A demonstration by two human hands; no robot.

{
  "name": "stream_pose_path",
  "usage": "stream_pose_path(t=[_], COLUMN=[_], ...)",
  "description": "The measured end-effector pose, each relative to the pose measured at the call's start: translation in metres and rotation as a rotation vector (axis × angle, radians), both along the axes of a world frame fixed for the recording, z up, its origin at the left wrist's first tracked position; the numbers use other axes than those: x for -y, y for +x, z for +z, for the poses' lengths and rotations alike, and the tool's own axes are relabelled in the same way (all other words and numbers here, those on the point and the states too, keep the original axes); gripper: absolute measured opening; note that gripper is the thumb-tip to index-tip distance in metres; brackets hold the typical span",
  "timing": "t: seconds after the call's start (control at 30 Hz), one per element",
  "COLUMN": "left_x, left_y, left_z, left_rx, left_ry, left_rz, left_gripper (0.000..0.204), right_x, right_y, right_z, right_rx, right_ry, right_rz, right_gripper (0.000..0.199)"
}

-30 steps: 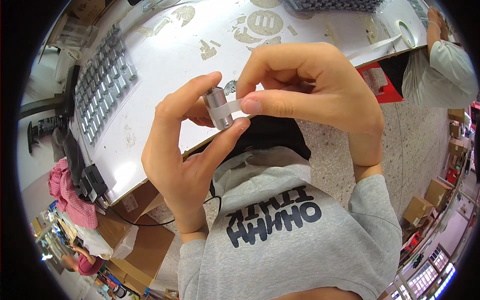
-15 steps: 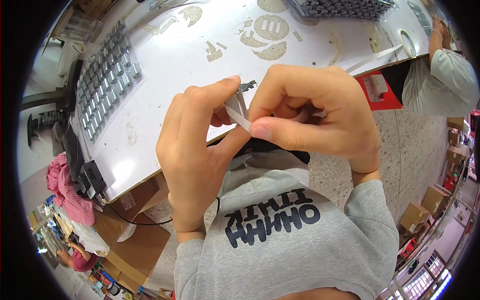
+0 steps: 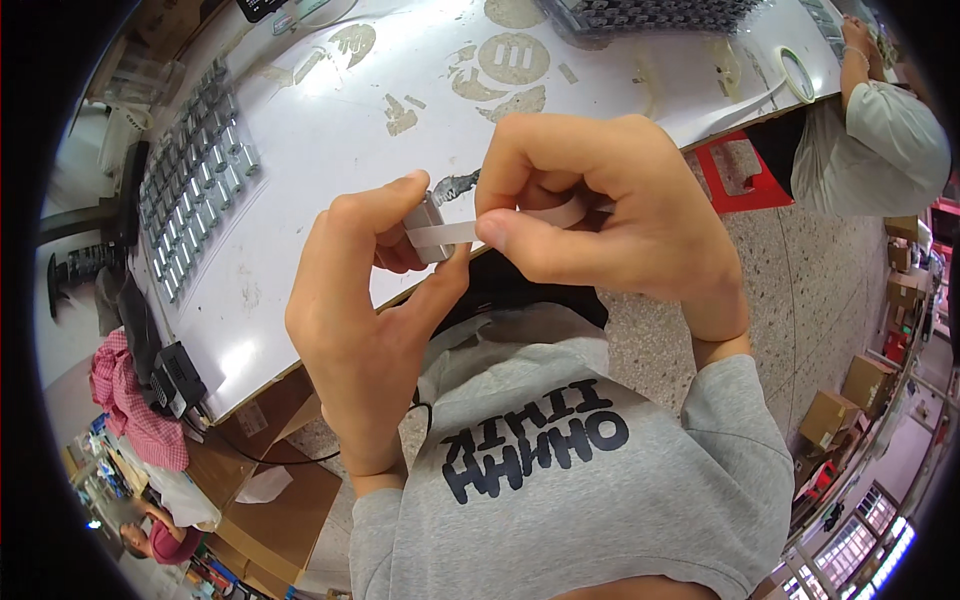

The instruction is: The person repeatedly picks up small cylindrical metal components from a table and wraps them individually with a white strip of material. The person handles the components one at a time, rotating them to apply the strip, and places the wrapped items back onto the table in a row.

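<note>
A small silver metal block (image 3: 428, 212) is held by my left hand (image 3: 350, 300), its thumb and fingers closed on the block's ends. Across the block's face lies a strip of white tape (image 3: 450, 233). The strip stretches right to my right hand (image 3: 640, 220), where thumb and index finger pinch it. More of the strip curls inside the right palm, and its far end is hidden by the fingers. Both hands are raised over the table's near edge, in front of my body.
Rows of similar silver blocks (image 3: 205, 180) stand on the white table (image 3: 330, 130) at the left. A tray of dark parts (image 3: 660, 18) sits at the back. At the right edge are a tape roll (image 3: 795, 75) and a co-worker's arm (image 3: 856, 70). A black device (image 3: 177, 378) hangs at the left corner.
The block has turned so its face shows, and the tape now lies across it, drawn straight toward the right hand. Both hands have shifted slightly left in view.
</note>
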State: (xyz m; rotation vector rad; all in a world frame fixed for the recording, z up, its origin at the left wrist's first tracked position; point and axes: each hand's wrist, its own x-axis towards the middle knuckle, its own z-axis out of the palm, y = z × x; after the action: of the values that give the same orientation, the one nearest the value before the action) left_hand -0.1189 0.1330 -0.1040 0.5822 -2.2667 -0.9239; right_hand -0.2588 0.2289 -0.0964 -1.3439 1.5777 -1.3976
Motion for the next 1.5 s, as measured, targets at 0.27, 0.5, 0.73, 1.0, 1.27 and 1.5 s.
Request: stream_pose_path(t=[0.27,0.5,0.73,1.0,1.27,1.5], left_x=[-0.002,-0.004,-0.012,-0.015,-0.042,-0.026], left_y=[0.002,0.004,0.009,0.006,-0.009,0.013], left_z=[-0.003,-0.003,-0.003,-0.011,0.021,0.000], left_rx=[-0.072,-0.147,-0.346,-0.558,-0.318,-0.274], left_ry=[0.053,0.086,0.500,0.845,0.657,0.695], left_rz=[-0.008,0.005,-0.125,-0.431,-0.164,-0.172], left_gripper=[0.038,0.040,0.054,0.055,0.056,0.043], right_x=[0.001,0.002,-0.001,-0.004,-0.002,-0.002], right_y=[-0.002,-0.001,0.009,0.012,0.009,0.006], right_z=[0.001,0.001,0.007,0.010,-0.002,0.000], right_rx=[0.079,0.117,0.388,0.641,0.273,0.150], right_ry=[0.025,0.053,0.066,0.081,0.001,0.012], right_rz=[0.008,0.021,0.066,0.113,-0.015,0.032], right_gripper=[0.004,0.006,0.006,0.012,0.022,0.027])
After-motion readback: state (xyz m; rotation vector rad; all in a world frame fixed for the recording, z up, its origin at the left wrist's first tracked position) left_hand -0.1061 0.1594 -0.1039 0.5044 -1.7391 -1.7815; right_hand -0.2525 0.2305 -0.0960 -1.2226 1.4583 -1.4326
